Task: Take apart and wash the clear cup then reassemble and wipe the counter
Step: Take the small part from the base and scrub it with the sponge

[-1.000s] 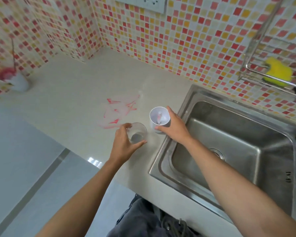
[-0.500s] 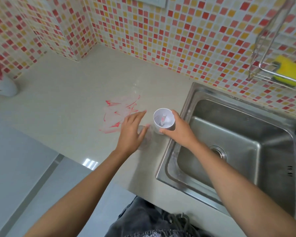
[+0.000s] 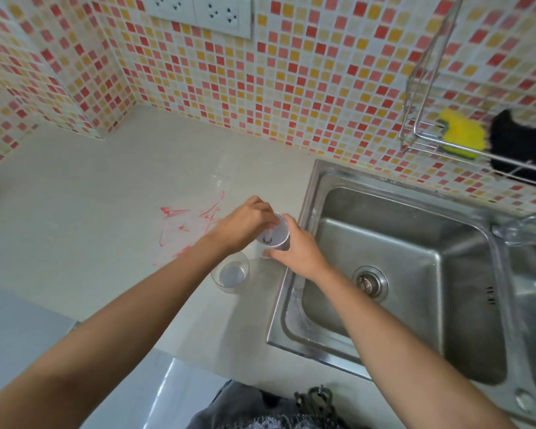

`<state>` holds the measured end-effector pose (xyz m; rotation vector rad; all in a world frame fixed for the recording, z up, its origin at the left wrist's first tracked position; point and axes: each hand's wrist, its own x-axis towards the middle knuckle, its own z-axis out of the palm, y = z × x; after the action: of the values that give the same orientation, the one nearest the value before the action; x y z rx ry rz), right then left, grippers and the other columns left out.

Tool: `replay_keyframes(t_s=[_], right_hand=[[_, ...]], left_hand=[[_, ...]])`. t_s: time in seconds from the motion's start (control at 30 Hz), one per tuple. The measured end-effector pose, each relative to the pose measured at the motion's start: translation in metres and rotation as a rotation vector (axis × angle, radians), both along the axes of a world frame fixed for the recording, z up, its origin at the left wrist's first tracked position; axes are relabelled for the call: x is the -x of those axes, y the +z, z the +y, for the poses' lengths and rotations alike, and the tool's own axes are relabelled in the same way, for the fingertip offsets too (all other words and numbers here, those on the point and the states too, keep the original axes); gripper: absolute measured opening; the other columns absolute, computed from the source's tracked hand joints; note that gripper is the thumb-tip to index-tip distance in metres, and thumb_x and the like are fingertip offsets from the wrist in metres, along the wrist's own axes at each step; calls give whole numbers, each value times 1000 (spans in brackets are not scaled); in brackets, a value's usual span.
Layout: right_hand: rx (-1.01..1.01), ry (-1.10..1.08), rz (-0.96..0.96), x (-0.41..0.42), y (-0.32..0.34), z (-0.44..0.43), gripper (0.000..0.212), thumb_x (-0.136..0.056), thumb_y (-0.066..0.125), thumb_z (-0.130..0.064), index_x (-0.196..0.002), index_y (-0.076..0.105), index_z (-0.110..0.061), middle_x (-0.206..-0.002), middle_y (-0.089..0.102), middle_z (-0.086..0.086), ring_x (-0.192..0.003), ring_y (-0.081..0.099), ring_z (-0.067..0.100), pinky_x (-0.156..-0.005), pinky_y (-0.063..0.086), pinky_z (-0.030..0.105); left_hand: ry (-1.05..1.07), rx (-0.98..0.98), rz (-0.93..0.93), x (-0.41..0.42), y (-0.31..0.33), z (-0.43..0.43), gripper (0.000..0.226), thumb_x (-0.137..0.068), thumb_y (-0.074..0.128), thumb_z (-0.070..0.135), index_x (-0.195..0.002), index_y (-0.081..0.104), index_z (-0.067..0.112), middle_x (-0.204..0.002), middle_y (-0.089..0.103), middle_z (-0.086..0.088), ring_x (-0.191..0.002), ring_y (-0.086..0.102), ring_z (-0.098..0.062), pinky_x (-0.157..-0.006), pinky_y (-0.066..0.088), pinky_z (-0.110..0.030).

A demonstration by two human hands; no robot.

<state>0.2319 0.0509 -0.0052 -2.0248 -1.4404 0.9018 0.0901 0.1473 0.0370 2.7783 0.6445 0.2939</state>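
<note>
A white cup part (image 3: pixel 277 236) stands on the pale counter (image 3: pixel 90 212) beside the sink's left rim. My right hand (image 3: pixel 297 249) grips its side. My left hand (image 3: pixel 245 224) reaches over its rim, fingertips inside around a thin upright piece at its middle; whether they grip that piece is hidden. A clear cup (image 3: pixel 231 270) stands upright on the counter just below my left wrist, untouched. Red smears (image 3: pixel 186 224) mark the counter to the left of the cups.
The steel sink (image 3: pixel 399 274) lies to the right, with a drain (image 3: pixel 369 281) at its bottom. A wire rack (image 3: pixel 440 140) on the mosaic tile wall holds a yellow sponge (image 3: pixel 461 134) and a black object (image 3: pixel 520 147). Wall sockets (image 3: pixel 198 10) sit above. The counter's front edge is near my body.
My left hand has let go of the clear cup, left it on the counter, and moved right into the white cup part. The right hand keeps its grip.
</note>
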Motion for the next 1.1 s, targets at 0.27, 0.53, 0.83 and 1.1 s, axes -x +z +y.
replay_keyframes(t_s=[0.27, 0.53, 0.83, 1.1], right_hand=[[20, -62, -9, 4, -1, 2, 98, -62, 83, -47, -141, 28, -28, -126, 58, 2, -113, 56, 22, -94, 48, 37], [128, 45, -40, -3, 36, 3, 110, -79, 75, -21, -153, -6, -22, -156, 21, 9, -142, 25, 24, -111, 27, 34], [-607, -417, -402, -123, 180, -13, 24, -95, 52, -13, -115, 65, -17, -111, 65, -4, -91, 59, 7, -86, 50, 26], [-381, -518, -585, -204, 203, 11, 23, -90, 54, -19, -110, 65, -21, -119, 59, 4, -115, 53, 23, -94, 46, 38]], left_hand=[[35, -37, -80, 1, -7, -3, 23, -77, 73, -2, -98, 72, 7, -89, 66, -9, -86, 59, -31, -72, 54, -33], [136, -26, -227, -7, 20, 9, 13, -89, 66, 12, -97, 73, 6, -92, 70, -11, -87, 60, -32, -78, 48, -34], [272, 353, -470, -71, 57, -8, 17, -90, 64, 29, -91, 73, 15, -91, 71, 2, -83, 59, -11, -69, 47, -15], [345, 606, -489, -137, 67, -36, 21, -90, 65, 28, -92, 73, 8, -79, 69, 1, -68, 58, 0, -61, 39, 0]])
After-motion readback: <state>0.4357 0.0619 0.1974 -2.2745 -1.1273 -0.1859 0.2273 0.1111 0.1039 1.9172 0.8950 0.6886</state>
